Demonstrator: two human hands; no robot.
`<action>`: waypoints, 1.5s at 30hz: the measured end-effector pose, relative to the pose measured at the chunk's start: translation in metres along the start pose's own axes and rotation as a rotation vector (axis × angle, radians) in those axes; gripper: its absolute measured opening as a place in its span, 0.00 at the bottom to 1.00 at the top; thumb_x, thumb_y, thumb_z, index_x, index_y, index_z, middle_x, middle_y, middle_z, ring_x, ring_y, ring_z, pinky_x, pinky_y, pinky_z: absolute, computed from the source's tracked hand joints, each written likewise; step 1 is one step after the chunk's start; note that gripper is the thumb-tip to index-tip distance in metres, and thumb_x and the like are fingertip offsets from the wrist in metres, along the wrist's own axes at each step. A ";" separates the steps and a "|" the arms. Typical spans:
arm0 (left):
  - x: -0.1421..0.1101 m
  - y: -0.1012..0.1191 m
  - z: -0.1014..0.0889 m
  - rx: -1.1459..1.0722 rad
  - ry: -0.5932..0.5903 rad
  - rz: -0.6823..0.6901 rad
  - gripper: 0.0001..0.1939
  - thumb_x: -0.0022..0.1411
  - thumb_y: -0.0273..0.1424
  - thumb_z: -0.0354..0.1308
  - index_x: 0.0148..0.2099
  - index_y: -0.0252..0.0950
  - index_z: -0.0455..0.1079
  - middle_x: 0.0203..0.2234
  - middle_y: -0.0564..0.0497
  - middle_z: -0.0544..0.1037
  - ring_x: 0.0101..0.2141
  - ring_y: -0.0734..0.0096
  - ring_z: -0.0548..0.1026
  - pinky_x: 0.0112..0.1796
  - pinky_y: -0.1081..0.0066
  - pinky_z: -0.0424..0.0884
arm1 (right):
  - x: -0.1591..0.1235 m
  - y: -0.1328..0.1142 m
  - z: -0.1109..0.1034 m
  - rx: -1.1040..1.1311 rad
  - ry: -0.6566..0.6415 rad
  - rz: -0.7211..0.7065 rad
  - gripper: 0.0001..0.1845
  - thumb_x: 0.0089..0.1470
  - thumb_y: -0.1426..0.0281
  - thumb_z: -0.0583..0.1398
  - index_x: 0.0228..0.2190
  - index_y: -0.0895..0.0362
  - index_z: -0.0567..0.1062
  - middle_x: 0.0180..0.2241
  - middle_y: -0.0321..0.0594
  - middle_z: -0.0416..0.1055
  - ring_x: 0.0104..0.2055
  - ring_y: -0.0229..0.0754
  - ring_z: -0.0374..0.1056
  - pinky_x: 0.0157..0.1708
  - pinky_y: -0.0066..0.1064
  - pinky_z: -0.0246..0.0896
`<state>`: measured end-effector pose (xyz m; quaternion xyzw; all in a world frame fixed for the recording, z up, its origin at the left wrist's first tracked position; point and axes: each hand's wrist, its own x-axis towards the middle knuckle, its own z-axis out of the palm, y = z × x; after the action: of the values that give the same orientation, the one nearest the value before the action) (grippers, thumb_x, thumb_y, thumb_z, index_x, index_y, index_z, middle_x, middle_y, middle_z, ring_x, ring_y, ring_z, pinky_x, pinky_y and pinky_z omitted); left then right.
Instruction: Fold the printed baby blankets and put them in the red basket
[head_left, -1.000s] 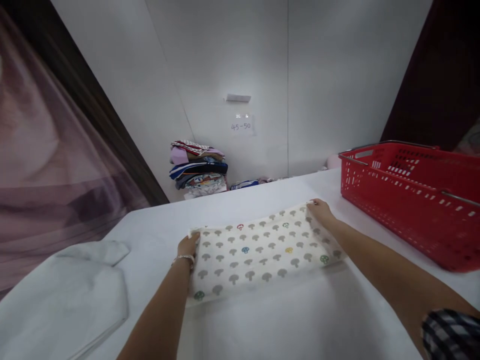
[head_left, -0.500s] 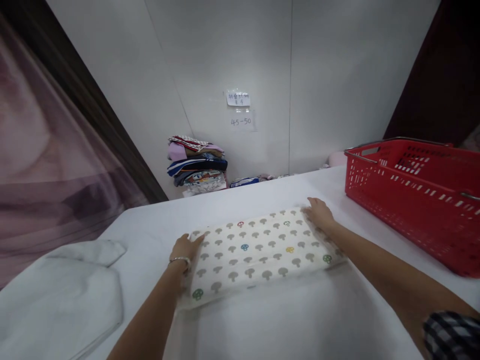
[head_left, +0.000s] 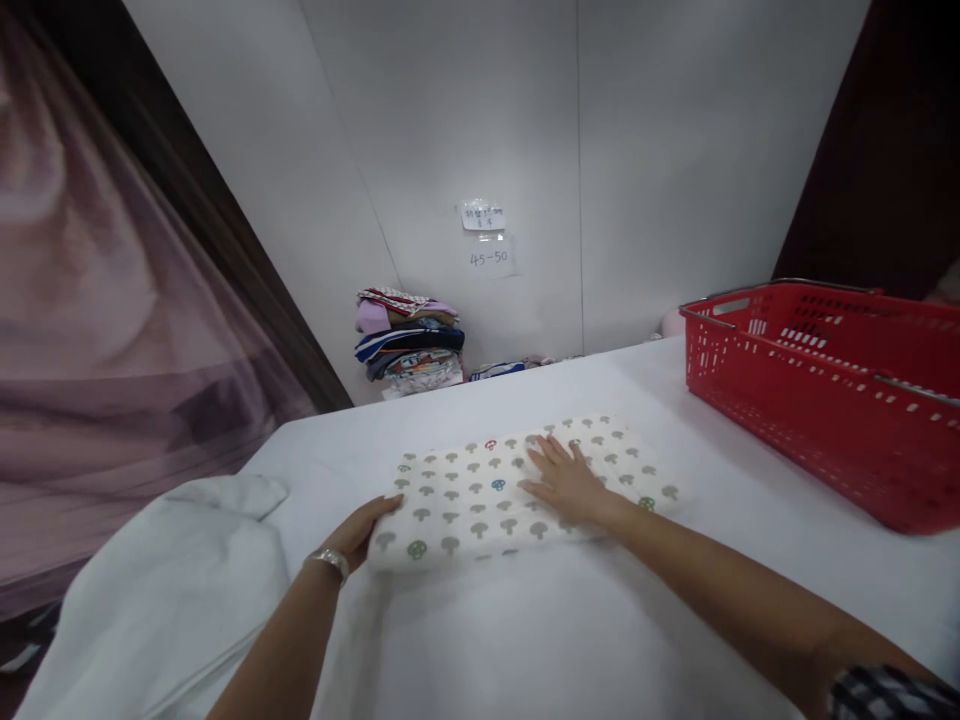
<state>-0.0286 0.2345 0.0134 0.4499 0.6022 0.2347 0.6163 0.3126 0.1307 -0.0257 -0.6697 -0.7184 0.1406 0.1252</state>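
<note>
A folded white cloth [head_left: 465,500] printed with grey mushrooms and a few coloured ones lies on the white table in front of me. At its left edge is my left hand [head_left: 366,527], with the thumb on top and the other fingers mostly hidden at the edge, pinching it. My right hand [head_left: 566,484] rests palm down on the cloth's upper surface, right of the middle, its fingers spread. A pale bracelet circles my left wrist.
A red plastic basket [head_left: 810,400] with metal handles stands on the right of the white table [head_left: 600,620]. Crumpled pale fabric [head_left: 187,570] lies at the left. Behind the far edge are a pile of folded clothes [head_left: 411,345] and a wall with paper labels [head_left: 489,258].
My right hand has left the cloth's right edge and moved left onto its top, fingers spread. My left hand stays at the left edge. The view has shifted slightly.
</note>
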 end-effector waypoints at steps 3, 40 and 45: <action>-0.012 0.009 0.005 -0.121 -0.074 0.041 0.20 0.46 0.31 0.67 0.42 0.33 0.67 0.29 0.45 0.78 0.25 0.64 0.76 0.28 0.68 0.74 | 0.009 -0.033 0.008 0.049 0.008 -0.041 0.40 0.60 0.45 0.38 0.65 0.56 0.46 0.66 0.42 0.28 0.67 0.48 0.22 0.62 0.49 0.20; -0.033 0.053 0.281 -0.050 -0.149 0.498 0.25 0.50 0.29 0.62 0.51 0.33 0.62 0.24 0.54 0.72 0.25 0.73 0.72 0.28 0.74 0.68 | -0.023 0.025 -0.015 1.951 0.142 0.246 0.35 0.55 0.40 0.39 0.48 0.51 0.63 0.40 0.44 0.71 0.39 0.50 0.70 0.40 0.43 0.63; -0.043 0.042 0.274 0.077 -0.229 0.562 0.23 0.56 0.40 0.57 0.51 0.34 0.64 0.27 0.49 0.74 0.26 0.70 0.72 0.26 0.73 0.68 | -0.023 0.017 -0.024 1.769 0.094 0.246 0.45 0.49 0.35 0.38 0.42 0.57 0.71 0.35 0.49 0.73 0.41 0.53 0.69 0.43 0.43 0.61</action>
<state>0.2365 0.1442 0.0353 0.6452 0.3894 0.3209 0.5737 0.3386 0.1095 -0.0097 -0.4055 -0.2644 0.6282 0.6091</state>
